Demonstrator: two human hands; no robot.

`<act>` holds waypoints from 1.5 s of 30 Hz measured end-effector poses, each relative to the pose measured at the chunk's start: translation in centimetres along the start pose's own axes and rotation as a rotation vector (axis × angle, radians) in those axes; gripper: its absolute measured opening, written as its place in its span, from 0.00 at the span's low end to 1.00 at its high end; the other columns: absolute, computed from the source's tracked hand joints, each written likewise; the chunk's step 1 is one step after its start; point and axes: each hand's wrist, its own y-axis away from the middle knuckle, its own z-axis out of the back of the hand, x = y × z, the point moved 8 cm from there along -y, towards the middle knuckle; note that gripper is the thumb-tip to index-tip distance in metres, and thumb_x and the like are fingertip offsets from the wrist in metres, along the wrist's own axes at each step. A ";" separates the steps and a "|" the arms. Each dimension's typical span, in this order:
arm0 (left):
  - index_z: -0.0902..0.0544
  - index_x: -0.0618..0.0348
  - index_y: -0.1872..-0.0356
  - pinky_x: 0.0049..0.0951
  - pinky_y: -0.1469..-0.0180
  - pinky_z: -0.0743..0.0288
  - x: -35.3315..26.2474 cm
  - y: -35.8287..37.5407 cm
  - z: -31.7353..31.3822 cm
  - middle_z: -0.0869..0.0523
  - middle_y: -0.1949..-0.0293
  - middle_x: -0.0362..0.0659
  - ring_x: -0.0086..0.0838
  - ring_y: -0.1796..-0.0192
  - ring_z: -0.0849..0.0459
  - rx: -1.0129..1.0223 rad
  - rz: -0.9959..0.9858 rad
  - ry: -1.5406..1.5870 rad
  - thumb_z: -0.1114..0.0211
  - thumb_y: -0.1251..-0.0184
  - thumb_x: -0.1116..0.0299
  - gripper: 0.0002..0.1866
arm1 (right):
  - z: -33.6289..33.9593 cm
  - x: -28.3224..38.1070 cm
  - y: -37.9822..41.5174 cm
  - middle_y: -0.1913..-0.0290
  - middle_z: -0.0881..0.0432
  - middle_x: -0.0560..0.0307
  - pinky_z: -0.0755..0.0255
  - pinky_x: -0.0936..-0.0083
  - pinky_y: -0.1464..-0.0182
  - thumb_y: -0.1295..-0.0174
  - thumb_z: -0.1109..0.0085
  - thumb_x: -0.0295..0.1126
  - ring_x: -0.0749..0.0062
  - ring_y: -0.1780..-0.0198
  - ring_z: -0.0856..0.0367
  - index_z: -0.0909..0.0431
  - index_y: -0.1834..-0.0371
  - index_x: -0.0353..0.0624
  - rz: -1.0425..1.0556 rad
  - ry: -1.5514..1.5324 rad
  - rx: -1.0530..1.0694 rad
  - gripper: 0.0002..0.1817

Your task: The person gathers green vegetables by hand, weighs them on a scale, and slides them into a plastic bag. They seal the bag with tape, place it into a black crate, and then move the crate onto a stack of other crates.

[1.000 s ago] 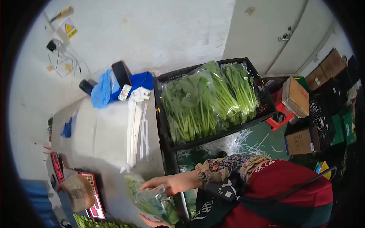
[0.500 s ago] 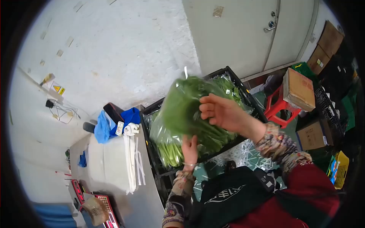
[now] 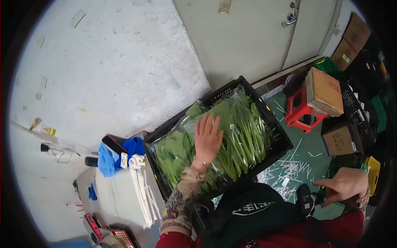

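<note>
My left hand [image 3: 207, 139] lies with fingers spread on clear bags of leafy greens [image 3: 175, 153] in a black crate [image 3: 271, 160]. To its right, more bagged greens with long stems [image 3: 244, 140] fill the other side of the crate. Away from the crate at the lower right is my right hand [image 3: 344, 184], its thumb and forefinger apart, the other fingers partly hidden, with nothing seen in it.
Left of the crate a table [image 3: 144, 236] bears white bags, a blue cloth [image 3: 134, 145], a phone and a red scale. Paper strips litter the green floor [image 3: 293, 144]. A red stool [image 3: 305, 113] holds a cardboard box [image 3: 324, 91]. More crates stand at the right.
The bag of greens that was raised between my hands now lies in the crate. My left hand has moved up onto the bags, and my right hand has swung away to the lower right.
</note>
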 end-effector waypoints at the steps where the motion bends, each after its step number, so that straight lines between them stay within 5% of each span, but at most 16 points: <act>1: 0.32 0.58 0.39 0.52 0.35 0.46 0.4 -1.9 -0.9 0.35 0.36 0.54 0.49 0.32 0.41 0.034 -0.071 -0.045 0.38 0.41 0.55 0.31 | 0.7 -0.1 -0.6 0.79 0.20 0.53 0.28 0.68 0.76 0.44 0.38 0.48 0.59 0.76 0.20 0.24 0.52 0.39 -0.063 0.039 -0.129 0.25; 4: 0.36 0.54 0.35 0.58 0.33 0.56 5.6 -2.4 -5.8 0.39 0.33 0.51 0.47 0.29 0.47 0.237 0.093 -0.112 0.44 0.40 0.42 0.37 | 1.7 -1.0 -3.3 0.76 0.18 0.54 0.26 0.67 0.72 0.43 0.39 0.47 0.60 0.75 0.19 0.26 0.48 0.39 -0.007 0.145 -0.128 0.26; 6: 0.40 0.53 0.32 0.62 0.33 0.60 9.6 0.3 -9.9 0.42 0.30 0.50 0.46 0.28 0.49 0.354 0.214 -0.041 0.48 0.40 0.35 0.42 | 5.1 -1.6 -6.7 0.68 0.17 0.50 0.24 0.69 0.66 0.41 0.41 0.47 0.57 0.69 0.17 0.27 0.45 0.40 0.038 -0.281 -0.282 0.27; 9: 0.43 0.53 0.31 0.64 0.34 0.58 10.9 4.2 -12.6 0.45 0.30 0.50 0.47 0.28 0.49 0.369 0.280 0.096 0.50 0.38 0.36 0.41 | 8.7 -4.5 -15.4 0.41 0.30 0.37 0.33 0.66 0.41 0.36 0.49 0.49 0.49 0.41 0.29 0.39 0.33 0.43 -0.044 -0.277 -0.684 0.32; 11: 0.43 0.53 0.31 0.65 0.35 0.58 11.4 5.4 -13.6 0.44 0.30 0.51 0.47 0.28 0.49 0.340 0.347 0.199 0.51 0.38 0.36 0.41 | 8.0 -7.1 -25.0 0.29 0.52 0.38 0.50 0.52 0.32 0.34 0.55 0.52 0.41 0.28 0.54 0.51 0.28 0.50 -0.100 -0.181 -0.789 0.35; 14: 0.43 0.53 0.31 0.66 0.35 0.57 12.6 6.4 -16.7 0.43 0.30 0.50 0.46 0.29 0.47 0.366 0.400 0.165 0.52 0.37 0.36 0.40 | 4.5 -9.8 -39.8 0.24 0.61 0.53 0.59 0.21 0.42 0.35 0.61 0.59 0.46 0.26 0.63 0.51 0.27 0.60 -0.305 0.033 -0.780 0.35; 18: 0.38 0.61 0.35 0.49 0.32 0.49 16.3 7.9 -16.6 0.32 0.37 0.55 0.47 0.34 0.36 0.364 0.614 0.419 0.44 0.36 0.52 0.33 | 3.2 -11.0 -45.7 0.25 0.56 0.54 0.59 0.17 0.46 0.34 0.62 0.58 0.47 0.26 0.60 0.47 0.29 0.59 -0.308 -0.034 -0.676 0.32; 20: 0.33 0.68 0.39 0.39 0.35 0.40 14.3 6.8 -8.5 0.29 0.40 0.58 0.50 0.39 0.31 0.219 0.319 0.237 0.48 0.33 0.62 0.25 | 2.5 -11.1 -45.8 0.29 0.48 0.52 0.53 0.23 0.43 0.36 0.56 0.53 0.50 0.28 0.53 0.43 0.31 0.57 -0.004 -0.092 -0.877 0.30; 21: 0.32 0.66 0.39 0.37 0.38 0.36 15.1 9.1 -4.4 0.27 0.42 0.57 0.47 0.40 0.28 0.013 0.477 0.479 0.50 0.32 0.65 0.23 | 3.4 -10.2 -42.3 0.32 0.42 0.50 0.48 0.30 0.43 0.38 0.51 0.49 0.51 0.30 0.48 0.41 0.34 0.53 -0.002 -0.005 -1.056 0.30; 22: 0.27 0.64 0.45 0.32 0.47 0.28 14.5 10.7 -0.1 0.20 0.50 0.50 0.40 0.49 0.21 -0.091 0.020 -0.283 0.51 0.33 0.68 0.18 | 4.5 -8.5 -38.0 0.36 0.37 0.48 0.42 0.37 0.43 0.40 0.46 0.46 0.53 0.32 0.43 0.39 0.36 0.49 -0.003 0.118 -1.213 0.30; 24: 0.27 0.64 0.46 0.31 0.48 0.28 13.8 11.1 -0.4 0.21 0.51 0.50 0.39 0.50 0.21 -0.129 0.109 -0.142 0.51 0.33 0.69 0.17 | 5.1 -7.2 -29.7 0.46 0.29 0.48 0.35 0.48 0.47 0.45 0.40 0.39 0.55 0.37 0.36 0.37 0.39 0.42 -0.293 0.249 -1.581 0.31; 26: 0.27 0.64 0.47 0.31 0.49 0.29 12.4 10.3 -4.5 0.21 0.52 0.49 0.39 0.51 0.22 0.008 0.247 0.055 0.50 0.34 0.69 0.17 | 3.2 -10.6 -28.1 0.54 0.26 0.48 0.30 0.54 0.54 0.45 0.39 0.37 0.55 0.45 0.29 0.37 0.40 0.37 -0.520 0.138 -1.586 0.31; 28: 0.27 0.64 0.48 0.30 0.50 0.29 10.9 9.9 -6.8 0.21 0.53 0.49 0.38 0.52 0.22 0.083 0.267 0.091 0.50 0.34 0.69 0.16 | 1.2 -14.6 -30.1 0.62 0.25 0.47 0.27 0.57 0.63 0.45 0.39 0.40 0.49 0.64 0.21 0.38 0.39 0.41 -0.599 -0.161 -1.205 0.32; 34: 0.26 0.64 0.50 0.29 0.53 0.29 8.5 9.4 -9.0 0.21 0.57 0.48 0.36 0.55 0.22 0.155 0.244 0.126 0.49 0.35 0.70 0.14 | 0.0 -18.3 -32.4 0.68 0.19 0.39 0.27 0.57 0.60 0.46 0.40 0.44 0.43 0.62 0.21 0.21 0.64 0.36 -0.459 -0.570 -1.080 0.19; 39: 0.26 0.64 0.52 0.28 0.55 0.29 5.7 9.1 -9.6 0.21 0.59 0.47 0.35 0.58 0.22 0.163 0.206 0.166 0.48 0.36 0.71 0.13 | -1.9 -18.0 -30.9 0.67 0.18 0.39 0.27 0.58 0.57 0.50 0.39 0.41 0.46 0.61 0.20 0.21 0.65 0.32 -0.440 -0.770 -1.154 0.20; 45: 0.26 0.63 0.55 0.27 0.58 0.30 1.6 9.2 -10.0 0.21 0.62 0.46 0.33 0.61 0.22 0.212 0.211 0.315 0.47 0.38 0.72 0.11 | -11.8 -15.4 -16.8 0.68 0.19 0.40 0.28 0.58 0.59 0.45 0.42 0.46 0.45 0.62 0.20 0.23 0.60 0.38 -0.547 -0.907 -1.305 0.20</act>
